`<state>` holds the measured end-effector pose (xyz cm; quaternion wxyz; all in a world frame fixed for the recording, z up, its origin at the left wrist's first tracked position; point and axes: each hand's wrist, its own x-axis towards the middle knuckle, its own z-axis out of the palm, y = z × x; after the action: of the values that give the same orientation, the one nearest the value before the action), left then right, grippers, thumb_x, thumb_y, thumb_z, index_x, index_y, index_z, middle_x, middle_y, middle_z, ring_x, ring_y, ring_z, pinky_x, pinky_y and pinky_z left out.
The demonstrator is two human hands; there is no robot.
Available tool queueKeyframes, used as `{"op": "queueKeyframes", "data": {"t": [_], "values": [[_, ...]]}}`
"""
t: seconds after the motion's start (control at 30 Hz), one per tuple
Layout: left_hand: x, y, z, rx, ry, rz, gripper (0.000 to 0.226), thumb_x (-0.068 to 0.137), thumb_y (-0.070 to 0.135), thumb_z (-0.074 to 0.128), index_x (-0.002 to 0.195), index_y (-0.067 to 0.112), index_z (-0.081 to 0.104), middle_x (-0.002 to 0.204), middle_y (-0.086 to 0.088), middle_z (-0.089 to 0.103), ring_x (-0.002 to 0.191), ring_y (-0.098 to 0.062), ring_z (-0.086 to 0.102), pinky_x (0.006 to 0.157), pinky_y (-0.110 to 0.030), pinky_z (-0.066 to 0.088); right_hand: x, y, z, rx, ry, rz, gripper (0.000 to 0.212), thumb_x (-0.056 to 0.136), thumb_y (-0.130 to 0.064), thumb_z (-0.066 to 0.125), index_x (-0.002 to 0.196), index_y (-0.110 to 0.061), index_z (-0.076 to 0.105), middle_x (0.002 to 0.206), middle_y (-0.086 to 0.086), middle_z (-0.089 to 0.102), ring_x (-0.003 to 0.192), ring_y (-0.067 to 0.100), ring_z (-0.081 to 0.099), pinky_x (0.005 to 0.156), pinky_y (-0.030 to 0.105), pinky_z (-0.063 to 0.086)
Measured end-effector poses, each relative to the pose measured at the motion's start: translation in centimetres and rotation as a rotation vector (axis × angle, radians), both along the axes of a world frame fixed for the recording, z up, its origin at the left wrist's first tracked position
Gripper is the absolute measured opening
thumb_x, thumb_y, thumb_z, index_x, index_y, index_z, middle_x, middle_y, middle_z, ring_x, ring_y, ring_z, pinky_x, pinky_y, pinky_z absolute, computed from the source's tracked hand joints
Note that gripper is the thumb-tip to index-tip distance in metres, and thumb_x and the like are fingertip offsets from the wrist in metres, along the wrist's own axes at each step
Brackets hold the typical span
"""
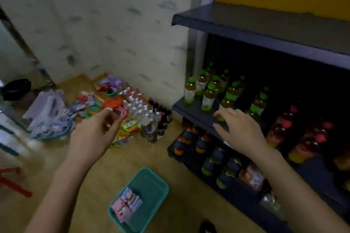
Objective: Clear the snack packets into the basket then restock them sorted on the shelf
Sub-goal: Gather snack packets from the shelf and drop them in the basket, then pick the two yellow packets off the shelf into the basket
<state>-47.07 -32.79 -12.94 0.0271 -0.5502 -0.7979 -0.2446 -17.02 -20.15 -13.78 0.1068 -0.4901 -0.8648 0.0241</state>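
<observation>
**Q:** Progress shown?
**A:** I judge it about midway: snack packets (pixel 126 204) lie in the teal basket (pixel 149 183) on the floor, while the top shelf (pixel 265 28) holds none in view, so sorted restocking is left

**Q:** Hands?
**A:** The right hand (pixel 240 130) is spread with straight fingers over the green-capped bottles (pixel 208 94) on the middle shelf, gripping nothing. The left hand (pixel 94 130) is loosely curled, and blur hides whether it pinches anything

**Q:** Setting?
**A:** I see a tan floor (pixel 106 172), a pale patterned wall (pixel 113 34) and assorted goods (pixel 130 126) heaped at its foot
</observation>
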Motion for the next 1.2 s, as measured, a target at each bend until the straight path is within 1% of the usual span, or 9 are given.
{"op": "queueKeyframes", "data": {"t": [0.17, 0.3, 0.5, 0.63, 0.73, 0.87, 1.03, 1.1, 1.2], "values": [[8.6, 4.5, 2.9, 0.041, -0.011, -0.303, 0.015, 0.086, 0.033, 0.060, 0.077, 0.021, 0.056, 0.070, 0.000, 0.065, 0.067, -0.026, 0.062, 0.059, -0.037, 0.050, 11.9, -5.3, 3.2, 0.097, 0.010, -0.288, 0.037, 0.094, -0.042, 0.042, 0.128, -0.028, 0.045, 0.125, -0.009, 0.053, 0.116, 0.014, 0.048, 0.084, 0.028, 0.043], [16.6, 7.8, 4.6, 0.031, 0.002, -0.511, 0.014, 0.087, 0.037, 0.057, 0.086, 0.024, 0.060, 0.080, 0.002, 0.066, 0.074, -0.025, 0.064, 0.064, -0.037, 0.052, 20.6, -9.3, 5.3, 0.152, 0.041, -0.513, 0.037, 0.092, -0.041, 0.046, 0.127, -0.027, 0.048, 0.124, -0.009, 0.055, 0.114, 0.016, 0.051, 0.083, 0.029, 0.044], [31.5, 10.1, 5.6, 0.103, -0.011, -0.705, 0.011, 0.084, 0.031, 0.063, 0.086, 0.021, 0.062, 0.071, 0.005, 0.059, 0.076, -0.028, 0.064, 0.062, -0.035, 0.047, 33.5, -14.1, 5.8, 0.245, 0.027, -0.787, 0.028, 0.085, -0.036, 0.059, 0.110, -0.023, 0.060, 0.103, -0.004, 0.065, 0.096, 0.023, 0.062, 0.070, 0.031, 0.048], [41.5, 9.7, 5.0, 0.105, -0.048, -0.776, 0.010, 0.084, 0.033, 0.062, 0.087, 0.023, 0.062, 0.078, 0.006, 0.065, 0.078, -0.025, 0.064, 0.063, -0.034, 0.047, 41.9, -16.6, 5.8, 0.224, 0.018, -0.864, 0.028, 0.085, -0.037, 0.060, 0.110, -0.024, 0.061, 0.102, -0.006, 0.066, 0.096, 0.020, 0.063, 0.067, 0.030, 0.048], [48.6, 9.4, 4.9, 0.117, -0.082, -0.821, 0.011, 0.085, 0.035, 0.060, 0.090, 0.026, 0.061, 0.078, 0.009, 0.062, 0.079, -0.021, 0.062, 0.065, -0.033, 0.049, 47.8, -17.4, 6.2, 0.232, -0.001, -0.884, 0.026, 0.084, -0.037, 0.060, 0.108, -0.025, 0.062, 0.100, -0.007, 0.066, 0.096, 0.020, 0.063, 0.066, 0.030, 0.049], [56.9, 9.6, 6.5, 0.199, -0.123, -0.867, 0.011, 0.086, 0.036, 0.058, 0.090, 0.027, 0.061, 0.080, 0.011, 0.063, 0.078, -0.016, 0.060, 0.065, -0.031, 0.047, 54.7, -16.6, 8.2, 0.274, -0.023, -0.882, 0.026, 0.082, -0.034, 0.063, 0.105, -0.024, 0.063, 0.097, -0.005, 0.066, 0.094, 0.022, 0.063, 0.069, 0.031, 0.050], [64.6, 11.4, 9.2, 0.283, -0.091, -0.911, 0.013, 0.086, 0.039, 0.056, 0.088, 0.027, 0.060, 0.078, 0.013, 0.062, 0.066, -0.013, 0.054, 0.057, -0.027, 0.039, 61.2, -13.7, 11.2, 0.297, -0.029, -0.891, 0.029, 0.087, -0.037, 0.055, 0.113, -0.024, 0.058, 0.110, -0.005, 0.063, 0.106, 0.021, 0.057, 0.082, 0.033, 0.046], [66.9, 12.5, 10.1, 0.293, -0.083, -0.921, 0.013, 0.087, 0.039, 0.056, 0.086, 0.026, 0.060, 0.077, 0.013, 0.061, 0.068, -0.014, 0.055, 0.056, -0.027, 0.036, 62.8, -12.1, 12.2, 0.293, -0.007, -0.913, 0.032, 0.089, -0.039, 0.051, 0.117, -0.024, 0.055, 0.116, -0.005, 0.060, 0.113, 0.020, 0.053, 0.084, 0.034, 0.045], [71.0, 14.9, 11.4, 0.292, -0.117, -0.951, 0.014, 0.087, 0.038, 0.056, 0.087, 0.025, 0.060, 0.077, 0.013, 0.059, 0.074, -0.014, 0.053, 0.062, -0.028, 0.037, 65.2, -8.8, 13.9, 0.246, 0.052, -0.974, 0.035, 0.093, -0.039, 0.044, 0.123, -0.024, 0.053, 0.127, -0.003, 0.056, 0.119, 0.023, 0.049, 0.087, 0.036, 0.043]]}}
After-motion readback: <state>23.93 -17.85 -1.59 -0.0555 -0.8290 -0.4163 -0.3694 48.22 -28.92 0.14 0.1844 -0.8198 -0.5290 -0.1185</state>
